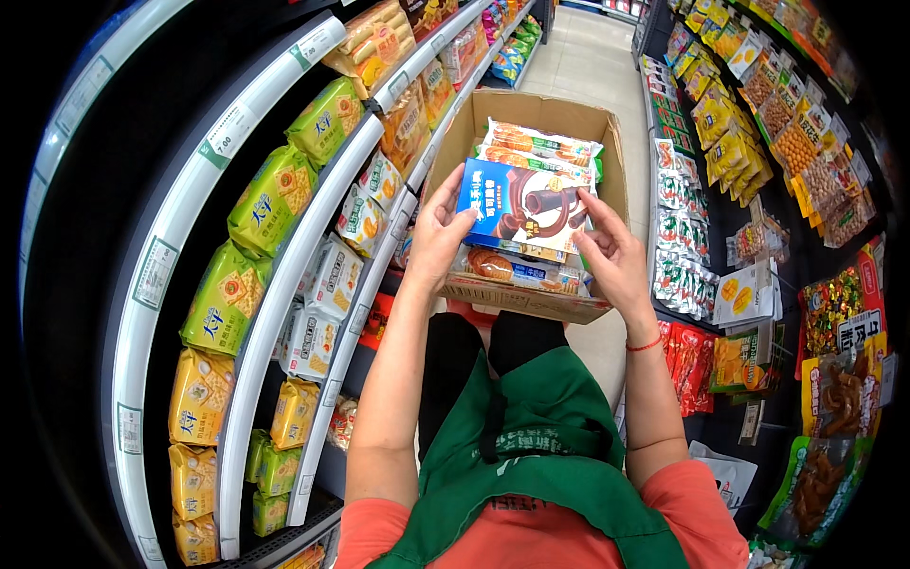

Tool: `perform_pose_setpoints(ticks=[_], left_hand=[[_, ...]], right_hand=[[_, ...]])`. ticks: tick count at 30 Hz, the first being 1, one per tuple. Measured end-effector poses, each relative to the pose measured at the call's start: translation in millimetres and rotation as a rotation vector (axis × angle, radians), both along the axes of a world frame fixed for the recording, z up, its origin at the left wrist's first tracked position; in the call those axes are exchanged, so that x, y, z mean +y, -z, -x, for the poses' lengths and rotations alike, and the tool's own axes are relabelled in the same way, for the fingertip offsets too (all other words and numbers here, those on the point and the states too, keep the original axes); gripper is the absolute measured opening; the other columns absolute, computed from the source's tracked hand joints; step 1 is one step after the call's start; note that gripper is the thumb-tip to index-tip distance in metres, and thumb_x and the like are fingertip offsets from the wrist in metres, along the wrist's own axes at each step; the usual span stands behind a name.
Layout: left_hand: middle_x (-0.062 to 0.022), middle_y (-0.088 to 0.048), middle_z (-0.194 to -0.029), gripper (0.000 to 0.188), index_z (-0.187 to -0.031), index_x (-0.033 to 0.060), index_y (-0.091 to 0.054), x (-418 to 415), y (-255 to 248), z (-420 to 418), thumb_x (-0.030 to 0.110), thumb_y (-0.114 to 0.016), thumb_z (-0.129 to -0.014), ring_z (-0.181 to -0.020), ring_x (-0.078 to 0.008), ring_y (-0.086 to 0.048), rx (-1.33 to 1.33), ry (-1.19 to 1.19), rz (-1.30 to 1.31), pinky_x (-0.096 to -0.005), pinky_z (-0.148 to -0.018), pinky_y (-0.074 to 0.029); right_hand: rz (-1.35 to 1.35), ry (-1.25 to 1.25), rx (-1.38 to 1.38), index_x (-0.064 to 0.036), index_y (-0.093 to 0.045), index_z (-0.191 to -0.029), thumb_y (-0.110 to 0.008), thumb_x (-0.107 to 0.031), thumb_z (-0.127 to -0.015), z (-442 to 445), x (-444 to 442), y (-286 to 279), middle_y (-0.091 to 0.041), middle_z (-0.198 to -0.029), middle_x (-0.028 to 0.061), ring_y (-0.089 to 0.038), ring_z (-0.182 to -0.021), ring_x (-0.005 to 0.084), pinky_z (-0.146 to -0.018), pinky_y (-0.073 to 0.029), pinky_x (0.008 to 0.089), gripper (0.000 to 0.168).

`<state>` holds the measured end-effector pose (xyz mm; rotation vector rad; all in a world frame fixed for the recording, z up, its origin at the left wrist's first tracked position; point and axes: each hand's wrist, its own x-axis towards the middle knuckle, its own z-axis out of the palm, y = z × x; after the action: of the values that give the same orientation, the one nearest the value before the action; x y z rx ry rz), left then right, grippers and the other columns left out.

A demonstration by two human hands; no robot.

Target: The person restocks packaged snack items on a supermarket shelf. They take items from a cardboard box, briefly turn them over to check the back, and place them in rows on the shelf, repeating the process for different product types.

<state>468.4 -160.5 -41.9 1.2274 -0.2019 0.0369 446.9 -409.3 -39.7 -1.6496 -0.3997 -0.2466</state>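
A flat blue and white box of chocolate wafer rolls (pixel 522 205) is held between my two hands, tilted up towards me. My left hand (pixel 442 231) grips its left end, thumb on the front. At the right end, the thumb and fingertips of my right hand (pixel 610 245) pinch the edge. Beneath it stands an open cardboard carton (pixel 526 294). Inside the carton lie long packets of biscuits (pixel 544 144), several of them partly hidden by the box. A biscuit packet with a blue label (pixel 522 270) shows along the near side.
Shelves on my left hold green cracker packs (pixel 274 199), yellow cracker packs (pixel 201 395) and white biscuit packs (pixel 334 274), behind white price rails (pixel 167 235). Hanging snack bags (pixel 796 139) line the right side. A tiled aisle (pixel 586 53) runs ahead beyond the carton.
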Motion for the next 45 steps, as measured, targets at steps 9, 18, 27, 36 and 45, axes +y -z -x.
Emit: perform_pose_setpoints(ticks=[9, 18, 27, 36, 45], left_hand=[[-0.0165, -0.043, -0.149, 0.065, -0.153, 0.0005, -0.030, -0.6, 1.4, -0.7, -0.001, -0.057, -0.093, -0.131, -0.0185, -0.050, -0.024, -0.020, 0.004, -0.0324, -0.110, -0.040], [-0.0176, -0.048, -0.145, 0.061, -0.149, -0.0013, -0.036, -5.9, -1.1, 1.5, 0.001, -0.063, -0.094, -0.130, -0.0189, -0.051, -0.058, -0.103, -0.087, -0.0309, -0.107, -0.043], [-0.0164, -0.053, -0.140, 0.061, -0.148, -0.0031, -0.036, -4.9, 2.7, 0.4, 0.003, -0.064, -0.094, -0.125, -0.0184, -0.055, -0.057, -0.086, -0.114, -0.0310, -0.105, -0.046], [-0.0106, -0.057, -0.135, 0.061, -0.147, 0.0012, -0.039, -4.7, 5.3, -0.2, 0.006, -0.067, -0.093, -0.123, -0.0152, -0.055, -0.059, -0.079, -0.125, -0.0292, -0.105, -0.044], [-0.0119, -0.058, -0.135, 0.061, -0.149, 0.0009, -0.038, -5.4, 3.6, 0.4, 0.003, -0.065, -0.094, -0.119, -0.0154, -0.058, -0.065, -0.090, -0.143, -0.0296, -0.102, -0.047]], right_hand=[[0.049, 0.074, 0.019, -0.009, -0.033, -0.154, -0.067, -0.002, -0.090, -2.8, -1.4, 7.6, -0.057, -0.133, 0.0258, -0.072, -0.093, 0.0188, -0.075, -0.057, 0.0278, 0.073], [0.047, 0.070, -0.010, -0.008, -0.034, -0.153, -0.063, 0.002, -0.091, -3.3, -0.4, 6.5, -0.057, -0.134, 0.0244, -0.072, -0.098, 0.0207, -0.079, -0.058, 0.0297, 0.069], [0.039, 0.083, 0.020, -0.004, -0.036, -0.151, -0.063, 0.003, -0.091, -6.2, -2.2, 12.2, -0.054, -0.136, 0.0237, -0.069, -0.104, 0.0215, -0.085, -0.058, 0.0306, 0.066], [0.003, 0.076, -0.016, 0.001, -0.037, -0.149, -0.062, 0.006, -0.091, -8.6, -2.3, 15.6, -0.054, -0.135, 0.0211, -0.066, -0.111, 0.0226, -0.088, -0.058, 0.0312, 0.063], [0.025, 0.090, -0.023, 0.000, -0.038, -0.149, -0.060, 0.004, -0.092, -9.4, -3.2, 17.2, -0.053, -0.137, 0.0231, -0.066, -0.111, 0.0247, -0.088, -0.058, 0.0319, 0.061]])
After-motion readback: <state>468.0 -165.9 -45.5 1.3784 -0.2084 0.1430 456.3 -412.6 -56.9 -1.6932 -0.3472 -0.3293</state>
